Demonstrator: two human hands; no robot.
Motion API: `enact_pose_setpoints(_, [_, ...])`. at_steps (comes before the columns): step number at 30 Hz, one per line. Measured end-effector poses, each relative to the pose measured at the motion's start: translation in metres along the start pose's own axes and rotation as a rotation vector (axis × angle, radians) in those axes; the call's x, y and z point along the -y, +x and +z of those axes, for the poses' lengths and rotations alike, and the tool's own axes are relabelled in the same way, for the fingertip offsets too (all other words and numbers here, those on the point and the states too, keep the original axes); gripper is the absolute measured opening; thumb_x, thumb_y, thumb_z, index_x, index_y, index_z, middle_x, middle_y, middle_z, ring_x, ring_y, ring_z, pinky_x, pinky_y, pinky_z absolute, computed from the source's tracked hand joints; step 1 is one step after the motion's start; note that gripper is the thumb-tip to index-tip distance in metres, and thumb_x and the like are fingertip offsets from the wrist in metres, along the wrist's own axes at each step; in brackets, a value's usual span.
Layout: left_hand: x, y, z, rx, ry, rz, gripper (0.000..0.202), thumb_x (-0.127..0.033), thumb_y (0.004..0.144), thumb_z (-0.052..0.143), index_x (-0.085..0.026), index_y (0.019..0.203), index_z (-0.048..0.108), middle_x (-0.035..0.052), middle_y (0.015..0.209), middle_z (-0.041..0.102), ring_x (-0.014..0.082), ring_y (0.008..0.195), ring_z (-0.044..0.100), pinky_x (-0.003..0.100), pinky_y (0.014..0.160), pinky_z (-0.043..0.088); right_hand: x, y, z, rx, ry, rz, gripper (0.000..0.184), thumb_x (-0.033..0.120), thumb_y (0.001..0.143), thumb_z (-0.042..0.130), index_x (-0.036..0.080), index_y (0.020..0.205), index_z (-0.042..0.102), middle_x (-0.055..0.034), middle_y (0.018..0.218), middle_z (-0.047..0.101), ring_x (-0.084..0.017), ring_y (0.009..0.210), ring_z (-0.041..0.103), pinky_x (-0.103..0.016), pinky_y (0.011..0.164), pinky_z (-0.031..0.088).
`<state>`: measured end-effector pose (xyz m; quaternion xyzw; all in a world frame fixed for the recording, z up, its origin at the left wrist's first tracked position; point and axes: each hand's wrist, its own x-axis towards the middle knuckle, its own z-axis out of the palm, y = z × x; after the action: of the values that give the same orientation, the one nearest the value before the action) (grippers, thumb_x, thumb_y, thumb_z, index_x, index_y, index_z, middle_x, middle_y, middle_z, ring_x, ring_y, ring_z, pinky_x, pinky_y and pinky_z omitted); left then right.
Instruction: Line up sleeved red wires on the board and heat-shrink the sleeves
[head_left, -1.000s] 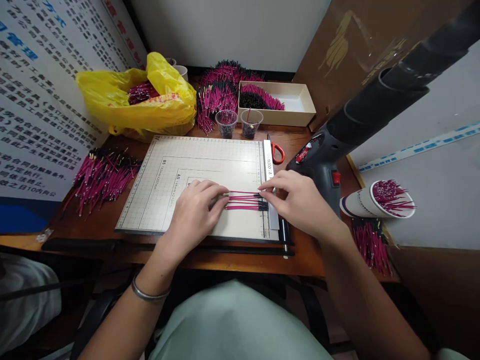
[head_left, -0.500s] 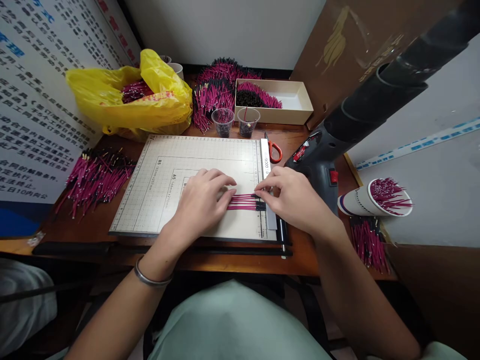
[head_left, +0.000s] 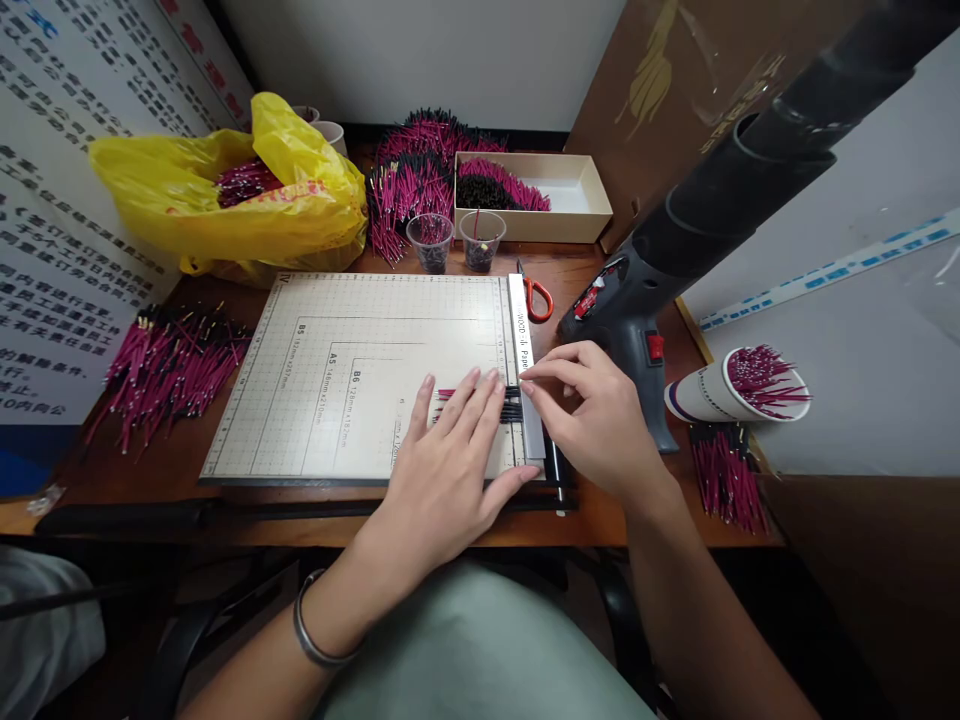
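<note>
A paper trimmer board (head_left: 337, 370) with a printed grid lies on the wooden desk. A short row of magenta wires with black ends (head_left: 512, 404) lies across it near the trimmer's ruler bar (head_left: 523, 370). My left hand (head_left: 450, 460) lies flat on those wires, fingers stretched out, and hides most of them. My right hand (head_left: 592, 415) sits at the ruler bar, thumb and forefinger pinched together at the black wire ends; what they hold, if anything, is too small to see.
A yellow bag (head_left: 225, 200), a wire heap (head_left: 412, 175), a cardboard box (head_left: 570, 195) and two clear cups (head_left: 431, 240) stand behind. Red scissors (head_left: 536, 295) and a black heat gun (head_left: 637, 300) are right. Loose wires (head_left: 165, 365) lie left; a tipped paper cup (head_left: 739, 385) lies right.
My left hand slid right and toward me and flattened over the wires, which now show far less. The right hand stayed at the ruler bar. The view shifted a little.
</note>
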<state>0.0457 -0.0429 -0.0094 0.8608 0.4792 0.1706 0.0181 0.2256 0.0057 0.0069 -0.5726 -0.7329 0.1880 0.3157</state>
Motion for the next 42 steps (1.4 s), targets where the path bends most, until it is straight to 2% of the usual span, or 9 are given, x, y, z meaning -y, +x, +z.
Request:
enact_pose_setpoints(5, [0.005,-0.017,-0.009,-0.038,0.073,-0.046,0.063,-0.048,0.109,0.027,-0.004,0.151,0.042,0.0144,0.156,0.049,0.0316,0.146,0.046,0.055,0.128,0.009,0.001,-0.007,0.005,0.005,0.036,0.009,0.019,0.029,0.09,0.061,0.02,0.101,0.074,-0.0118,0.129,0.06,-0.025,0.117,0.062,-0.047,0.107,0.052])
enact_pose_setpoints(8, [0.001,-0.019,-0.003,-0.019,0.07,-0.029,0.064,-0.051,0.109,0.028,-0.004,0.149,0.046,0.013,0.156,0.049,0.0309,0.144,0.048,0.053,0.129,0.012,0.002,-0.014,0.009,0.051,0.058,0.016,0.026,0.03,0.088,0.062,0.021,0.111,0.07,-0.0122,0.144,0.052,-0.029,0.136,0.052,-0.052,0.116,0.045])
enact_pose_setpoints(11, [-0.004,-0.015,0.003,-0.01,0.052,-0.008,0.068,-0.053,0.108,0.027,-0.004,0.15,0.046,0.013,0.158,0.047,0.0296,0.146,0.045,0.051,0.129,0.017,0.002,-0.022,0.011,0.068,0.076,0.033,0.033,0.029,0.09,0.056,0.021,0.121,0.064,-0.0137,0.15,0.048,-0.028,0.143,0.047,-0.052,0.12,0.042])
enact_pose_setpoints(14, [-0.004,-0.014,-0.002,-0.006,0.035,-0.008,0.069,-0.055,0.108,0.024,-0.005,0.151,0.044,0.0129,0.158,0.046,0.0284,0.148,0.044,0.051,0.129,0.017,0.004,-0.028,0.013,0.062,0.093,0.047,0.035,0.029,0.092,0.051,0.02,0.126,0.058,-0.0141,0.151,0.047,-0.026,0.145,0.045,-0.052,0.122,0.04])
enact_pose_setpoints(19, [0.004,-0.022,-0.014,-0.049,0.093,-0.055,0.063,-0.048,0.109,0.027,-0.005,0.154,0.038,0.0162,0.158,0.047,0.031,0.146,0.046,0.053,0.127,0.011,0.008,-0.029,0.02,0.073,0.102,0.097,0.041,0.022,0.084,0.052,0.019,0.125,0.056,-0.0148,0.153,0.045,-0.029,0.147,0.042,-0.056,0.123,0.036])
enact_pose_setpoints(25, [-0.001,-0.021,-0.007,-0.042,0.098,0.021,0.061,-0.048,0.11,0.025,-0.005,0.145,0.05,0.0121,0.154,0.053,0.0285,0.142,0.051,0.044,0.128,0.005,0.01,-0.028,0.019,0.079,0.118,0.134,0.041,0.023,0.085,0.048,0.018,0.125,0.055,-0.0143,0.153,0.045,-0.027,0.146,0.043,-0.052,0.124,0.036])
enact_pose_setpoints(32, [-0.002,-0.019,-0.008,-0.055,0.101,0.034,0.057,-0.045,0.11,0.028,-0.006,0.142,0.054,0.0113,0.15,0.057,0.0295,0.139,0.054,0.045,0.128,0.005,0.012,-0.025,0.019,0.11,0.108,0.168,0.045,0.024,0.087,0.045,0.016,0.13,0.054,-0.016,0.155,0.042,-0.029,0.149,0.038,-0.054,0.126,0.033])
enact_pose_setpoints(37, [0.001,-0.016,-0.006,-0.045,0.129,0.033,0.059,-0.045,0.11,0.026,-0.006,0.145,0.052,0.0114,0.152,0.054,0.0303,0.141,0.052,0.048,0.127,0.007,0.018,-0.023,0.023,0.151,0.083,0.206,0.05,0.036,0.096,0.041,0.018,0.141,0.049,-0.015,0.16,0.037,-0.033,0.149,0.037,-0.061,0.123,0.034])
enact_pose_setpoints(42, [0.003,-0.013,-0.003,-0.043,0.182,0.066,0.061,-0.046,0.11,0.024,-0.005,0.143,0.055,0.0123,0.15,0.057,0.0285,0.138,0.055,0.045,0.127,0.009,0.019,-0.023,0.024,0.178,0.05,0.22,0.047,0.032,0.099,0.035,0.021,0.142,0.05,-0.0121,0.162,0.035,-0.034,0.147,0.041,-0.062,0.12,0.037])
